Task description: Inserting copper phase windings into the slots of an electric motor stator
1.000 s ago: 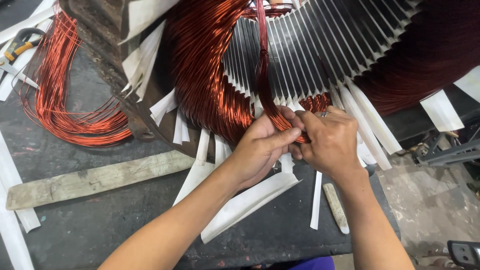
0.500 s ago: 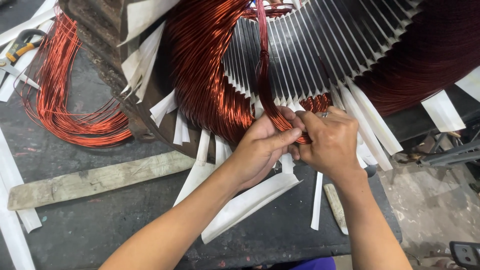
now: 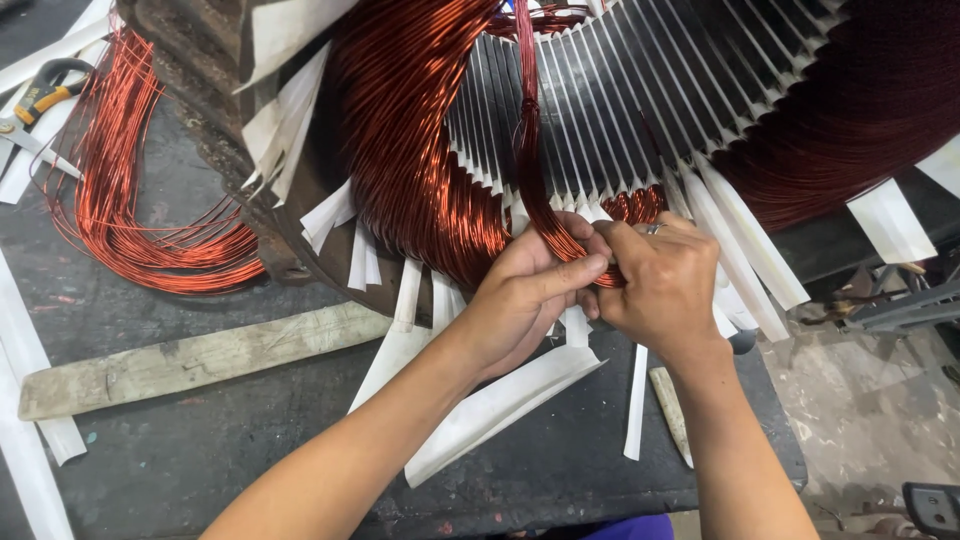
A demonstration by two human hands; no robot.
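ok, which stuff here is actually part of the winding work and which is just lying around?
In use:
- left hand and right hand, both pinching the copper wire bundle
- slotted stator core
- white insulation strips in the slots

Lying about:
- loose copper coil
- scissors
- wooden stick
- cut paper strip on the bench

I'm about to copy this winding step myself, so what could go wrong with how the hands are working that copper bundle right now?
1. Both hands, left hand and right hand, pinch the copper wire bundle at the slotted core; its edges might scrape the coating.
2. The white paper strips sticking out beside the fingers could get pushed out of place.
3. Loose strands might slip free and kink.
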